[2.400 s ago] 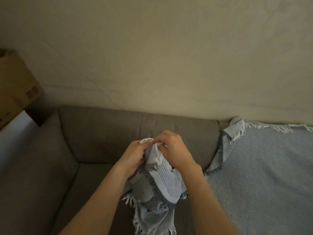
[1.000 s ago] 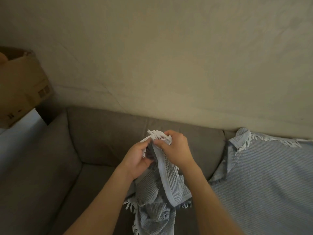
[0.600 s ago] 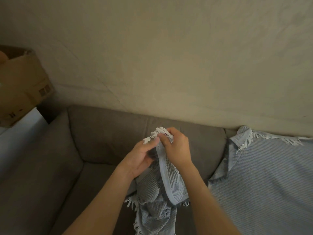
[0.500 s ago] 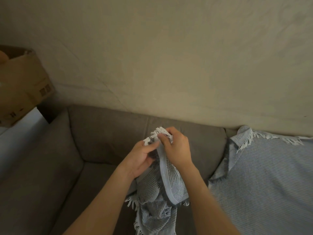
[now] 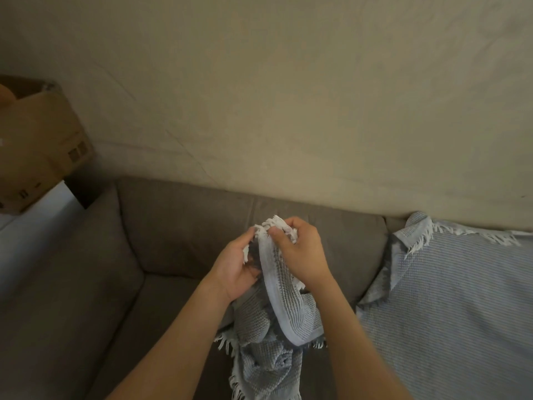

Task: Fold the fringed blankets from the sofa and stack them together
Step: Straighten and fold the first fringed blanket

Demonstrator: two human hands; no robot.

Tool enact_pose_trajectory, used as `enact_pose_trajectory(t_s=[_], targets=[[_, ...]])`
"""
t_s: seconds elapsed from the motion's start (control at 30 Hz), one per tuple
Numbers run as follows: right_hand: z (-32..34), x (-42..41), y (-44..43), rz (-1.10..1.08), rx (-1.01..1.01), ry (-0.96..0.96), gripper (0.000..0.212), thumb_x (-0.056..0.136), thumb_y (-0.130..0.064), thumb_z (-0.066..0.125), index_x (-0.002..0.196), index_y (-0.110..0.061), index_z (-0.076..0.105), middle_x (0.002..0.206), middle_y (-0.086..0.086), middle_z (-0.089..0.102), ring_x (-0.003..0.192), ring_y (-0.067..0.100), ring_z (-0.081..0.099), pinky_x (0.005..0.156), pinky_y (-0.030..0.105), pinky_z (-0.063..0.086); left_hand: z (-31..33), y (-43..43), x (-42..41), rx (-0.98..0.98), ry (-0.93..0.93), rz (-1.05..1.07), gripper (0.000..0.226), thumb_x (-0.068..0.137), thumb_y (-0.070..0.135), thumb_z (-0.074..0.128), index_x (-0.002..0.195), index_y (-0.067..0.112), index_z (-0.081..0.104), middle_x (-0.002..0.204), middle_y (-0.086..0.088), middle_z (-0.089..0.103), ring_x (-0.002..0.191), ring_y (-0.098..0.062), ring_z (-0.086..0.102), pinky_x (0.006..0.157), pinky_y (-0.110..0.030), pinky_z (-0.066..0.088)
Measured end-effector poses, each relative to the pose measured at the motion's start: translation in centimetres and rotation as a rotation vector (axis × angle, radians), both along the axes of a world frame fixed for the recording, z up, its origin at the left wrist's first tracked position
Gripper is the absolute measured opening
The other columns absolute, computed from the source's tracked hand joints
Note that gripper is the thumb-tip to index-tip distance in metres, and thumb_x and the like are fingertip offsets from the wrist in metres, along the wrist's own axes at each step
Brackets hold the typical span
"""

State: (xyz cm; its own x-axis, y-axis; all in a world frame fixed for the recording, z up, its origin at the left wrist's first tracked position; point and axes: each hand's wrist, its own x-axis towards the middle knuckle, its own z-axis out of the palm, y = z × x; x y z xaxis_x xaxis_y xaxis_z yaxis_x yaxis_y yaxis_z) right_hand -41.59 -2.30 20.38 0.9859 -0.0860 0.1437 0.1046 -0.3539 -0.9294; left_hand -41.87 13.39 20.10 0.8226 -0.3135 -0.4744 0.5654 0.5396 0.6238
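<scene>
We hold the blue blanket [image 5: 288, 301] up by its fringed corner, both hands clamped on it: our right hand [image 5: 301, 255] pinches the white fringe between thumb and curled fingers, and our left hand [image 5: 235, 269], touching it, curls round the same edge. Below the grip the blanket hangs bunched down to the grey sofa [image 5: 178, 229]. Right of the grip a second blanket [image 5: 450, 301] lies spread on the sofa; far left sits a cardboard box [image 5: 37, 140]
</scene>
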Motion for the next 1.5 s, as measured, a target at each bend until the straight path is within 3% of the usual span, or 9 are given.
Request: enact_pose_trajectory(t_s=[0.4, 0.63, 0.73, 0.83, 0.97, 1.07, 1.27, 1.4, 1.5], targets=[[-1.6, 0.1, 0.6, -0.080, -0.396, -0.211, 0.013, 0.101, -0.034, 0.066, 0.092, -0.025, 0.062, 0.076, -0.014, 0.058, 0.065, 0.005, 0.053, 0.056, 0.026, 0.038, 1.4, 0.4, 0.7, 0.423, -0.259, -0.120, 0.051, 0.114, 0.040, 0.041, 0.117, 0.004, 0.077, 0.110, -0.017, 0.079, 0.107, -0.028, 0.076, 0.095, -0.041, 0.058], [-1.5, 0.2, 0.6, -0.074, -0.369, -0.202, 0.019, 0.104, -0.034, 0.061, 0.093, -0.034, 0.046, 0.084, -0.010, 0.056, 0.070, -0.001, 0.051, 0.058, 0.020, 0.033, 1.5, 0.6, 0.7, 0.438, -0.380, -0.170, 0.036, 0.108, 0.031, 0.058, 0.121, 0.002, 0.075, 0.116, -0.019, 0.077, 0.112, -0.031, 0.074, 0.099, -0.041, 0.060], [-1.7, 0.3, 0.2, -0.058, -0.321, -0.167, 0.021, 0.101, -0.035, 0.065, 0.088, -0.031, 0.049, 0.081, -0.007, 0.060, 0.070, 0.007, 0.057, 0.059, 0.031, 0.044, 0.5, 0.7, 0.6, 0.448, -0.420, -0.195, 0.023, 0.102, 0.013, 0.066, 0.121, 0.003, 0.075, 0.117, -0.019, 0.077, 0.114, -0.033, 0.073, 0.101, -0.045, 0.058], [-1.4, 0.7, -0.9, -0.018, -0.227, -0.095, 0.021, 0.095, -0.038, 0.074, 0.090, -0.024, 0.059, 0.076, -0.009, 0.065, 0.064, 0.004, 0.059, 0.056, 0.022, 0.045, 0.5, 0.6, 0.8, 0.466, -0.366, -0.167, 0.021, 0.104, 0.008, 0.061, 0.119, 0.002, 0.076, 0.114, -0.017, 0.078, 0.108, -0.031, 0.075, 0.093, -0.040, 0.060], [-1.2, 1.3, -1.5, -0.117, -0.263, -0.178, 0.029, 0.093, -0.034, 0.077, 0.116, -0.025, 0.062, 0.112, -0.006, 0.058, 0.097, -0.002, 0.055, 0.078, 0.008, 0.041, 1.9, -0.4, 1.6, 0.555, -0.332, -0.065, 0.023, 0.108, 0.015, 0.059, 0.116, 0.001, 0.075, 0.110, -0.021, 0.078, 0.106, -0.036, 0.075, 0.096, -0.047, 0.060], [-1.2, 1.0, -0.7, -0.351, -0.441, -0.329, 0.028, 0.087, -0.018, 0.075, 0.112, -0.021, 0.063, 0.117, 0.002, 0.048, 0.105, 0.018, 0.050, 0.090, 0.031, 0.040, 3.0, -1.2, 2.9, 0.604, -0.333, 0.058, 0.023, 0.109, 0.023, 0.058, 0.111, 0.008, 0.075, 0.108, -0.024, 0.076, 0.107, -0.042, 0.072, 0.090, -0.052, 0.060], [-2.9, -0.3, 1.8, -0.175, -0.425, -0.247, 0.029, 0.086, -0.033, 0.073, 0.094, -0.020, 0.049, 0.092, -0.005, 0.049, 0.069, 0.015, 0.050, 0.059, 0.035, 0.046, 6.8, -2.9, 5.6, 0.578, -0.384, 0.208, 0.022, 0.111, 0.026, 0.053, 0.105, 0.011, 0.068, 0.097, -0.017, 0.075, 0.086, -0.026, 0.072, 0.072, -0.039, 0.058], [-2.2, 1.7, 1.5, -0.258, -0.305, -0.134, 0.016, 0.096, -0.011, 0.059, 0.107, -0.016, 0.048, 0.101, 0.003, 0.057, 0.072, 0.012, 0.051, 0.060, 0.037, 0.041, 9.7, -3.7, 7.6, 0.539, -0.488, 0.287, 0.030, 0.108, 0.033, 0.052, 0.105, 0.003, 0.060, 0.085, -0.009, 0.061, 0.075, -0.024, 0.057, 0.067, -0.039, 0.047], [-0.4, 4.3, 0.0, -0.328, -0.429, -0.071, 0.010, 0.096, -0.009, 0.050, 0.103, -0.014, 0.056, 0.093, 0.009, 0.067, 0.083, 0.032, 0.062, 0.062, 0.040, 0.042, 11.8, -4.1, 9.0, 0.442, -0.500, 0.346, 0.021, 0.111, 0.024, 0.052, 0.101, 0.009, 0.062, 0.072, -0.004, 0.066, 0.057, -0.017, 0.064, 0.053, -0.029, 0.051]])
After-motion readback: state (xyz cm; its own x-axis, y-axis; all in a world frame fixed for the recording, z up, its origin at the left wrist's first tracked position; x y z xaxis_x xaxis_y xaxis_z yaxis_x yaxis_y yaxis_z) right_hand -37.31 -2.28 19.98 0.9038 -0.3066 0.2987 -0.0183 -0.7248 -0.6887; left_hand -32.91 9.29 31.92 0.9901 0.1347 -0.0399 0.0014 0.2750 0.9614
